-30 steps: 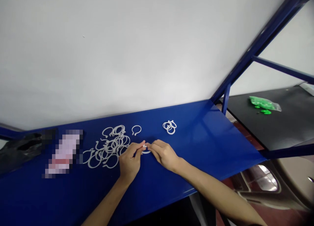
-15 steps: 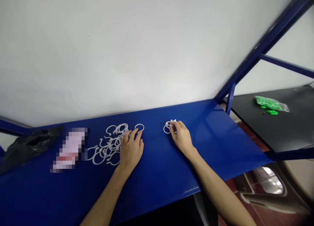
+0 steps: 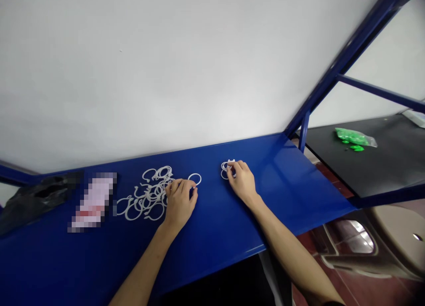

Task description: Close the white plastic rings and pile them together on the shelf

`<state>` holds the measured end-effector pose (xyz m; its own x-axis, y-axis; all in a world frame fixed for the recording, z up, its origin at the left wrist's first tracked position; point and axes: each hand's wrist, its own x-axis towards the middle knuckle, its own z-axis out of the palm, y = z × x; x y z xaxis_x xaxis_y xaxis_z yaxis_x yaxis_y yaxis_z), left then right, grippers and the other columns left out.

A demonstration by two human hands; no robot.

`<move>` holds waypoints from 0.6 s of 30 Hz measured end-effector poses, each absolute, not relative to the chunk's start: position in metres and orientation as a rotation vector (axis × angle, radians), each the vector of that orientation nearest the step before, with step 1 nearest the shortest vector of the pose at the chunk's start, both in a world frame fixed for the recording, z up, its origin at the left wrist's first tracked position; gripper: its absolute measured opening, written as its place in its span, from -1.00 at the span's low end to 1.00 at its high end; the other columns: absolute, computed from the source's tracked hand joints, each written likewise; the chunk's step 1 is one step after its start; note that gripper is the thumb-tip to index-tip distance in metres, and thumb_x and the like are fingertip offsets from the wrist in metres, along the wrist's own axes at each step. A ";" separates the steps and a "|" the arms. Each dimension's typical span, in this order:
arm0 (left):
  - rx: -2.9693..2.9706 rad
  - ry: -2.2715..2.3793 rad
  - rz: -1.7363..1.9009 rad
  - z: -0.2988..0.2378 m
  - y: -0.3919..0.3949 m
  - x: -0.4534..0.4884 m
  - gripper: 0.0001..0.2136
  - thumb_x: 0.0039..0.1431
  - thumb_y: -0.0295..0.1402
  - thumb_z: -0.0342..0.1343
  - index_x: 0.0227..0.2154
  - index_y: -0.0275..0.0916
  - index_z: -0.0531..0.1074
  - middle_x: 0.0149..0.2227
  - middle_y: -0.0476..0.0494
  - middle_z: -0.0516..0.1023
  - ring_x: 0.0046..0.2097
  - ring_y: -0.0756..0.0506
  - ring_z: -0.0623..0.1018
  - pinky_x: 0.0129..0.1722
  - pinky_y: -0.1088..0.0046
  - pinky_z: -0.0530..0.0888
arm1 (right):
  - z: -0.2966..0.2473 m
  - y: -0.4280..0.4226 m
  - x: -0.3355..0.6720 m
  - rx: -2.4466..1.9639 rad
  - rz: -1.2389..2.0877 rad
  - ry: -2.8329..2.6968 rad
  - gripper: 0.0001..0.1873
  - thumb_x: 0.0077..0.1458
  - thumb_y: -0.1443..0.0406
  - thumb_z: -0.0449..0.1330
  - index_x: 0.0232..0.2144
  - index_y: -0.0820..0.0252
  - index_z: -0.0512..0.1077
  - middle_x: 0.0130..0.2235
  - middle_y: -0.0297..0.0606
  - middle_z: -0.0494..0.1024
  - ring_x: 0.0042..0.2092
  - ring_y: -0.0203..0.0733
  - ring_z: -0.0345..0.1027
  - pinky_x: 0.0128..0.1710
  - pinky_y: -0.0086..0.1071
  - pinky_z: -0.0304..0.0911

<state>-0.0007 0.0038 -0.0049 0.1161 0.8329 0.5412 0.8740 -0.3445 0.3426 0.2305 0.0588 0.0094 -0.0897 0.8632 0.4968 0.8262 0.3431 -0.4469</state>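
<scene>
A loose white ring (image 3: 199, 177) touches the curled fingers of my left hand (image 3: 179, 200), which appear closed on its near edge. To the left of that hand lies a tangled heap of white plastic rings (image 3: 133, 213), many of them open hooks with small knobbed ends. On the right, my right hand (image 3: 243, 180) has its thumb and fingertips pinched over a small cluster of white rings (image 3: 224, 175). The fingers partly cover that cluster, so its exact grip is hard to see.
Everything lies on a blue table (image 3: 212, 235) against a white wall. A blurred pink packet (image 3: 96, 200) and a black plastic bag (image 3: 36, 200) are at the left. Beyond a blue frame, a black table (image 3: 392, 164) holds a bag of green pieces (image 3: 353, 136). A plastic chair (image 3: 401, 235) stands below.
The loose ring has shifted right along with my left hand, away from the heap. My right hand stays at the small cluster. The view has turned slightly to the right.
</scene>
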 end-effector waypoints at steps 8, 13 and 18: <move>-2.481 -1.886 -1.525 0.009 -0.005 0.006 -0.96 0.25 -0.38 0.10 -0.27 -0.14 0.44 -0.24 -0.06 0.56 -0.11 -0.11 0.53 -0.03 0.28 0.47 | 0.018 0.039 0.214 -0.826 0.412 -2.195 -0.65 0.24 0.34 0.13 0.07 0.15 0.40 0.04 -0.08 0.48 0.07 -0.05 0.38 0.08 -0.11 0.37; -2.396 -2.094 -1.876 0.009 -0.004 0.004 -0.86 0.25 -0.25 0.13 -0.22 -0.17 0.45 -0.20 -0.10 0.58 -0.14 -0.08 0.58 -0.03 0.28 0.51 | 0.012 0.029 0.202 -0.717 0.621 -2.188 -0.75 0.37 0.30 0.05 0.02 0.15 0.44 -0.10 -0.13 0.57 -0.11 -0.17 0.50 -0.09 -0.27 0.46; -2.341 -2.235 -2.144 0.004 0.001 0.000 -0.67 0.23 -0.14 0.14 -0.02 -0.18 0.45 -0.02 -0.20 0.61 -0.03 -0.12 0.60 -0.04 0.30 0.54 | 0.006 0.026 0.195 -0.788 0.916 -1.894 -0.69 0.34 0.20 0.14 0.08 0.15 0.41 -0.25 -0.26 0.62 -0.33 -0.28 0.56 -0.28 -0.41 0.49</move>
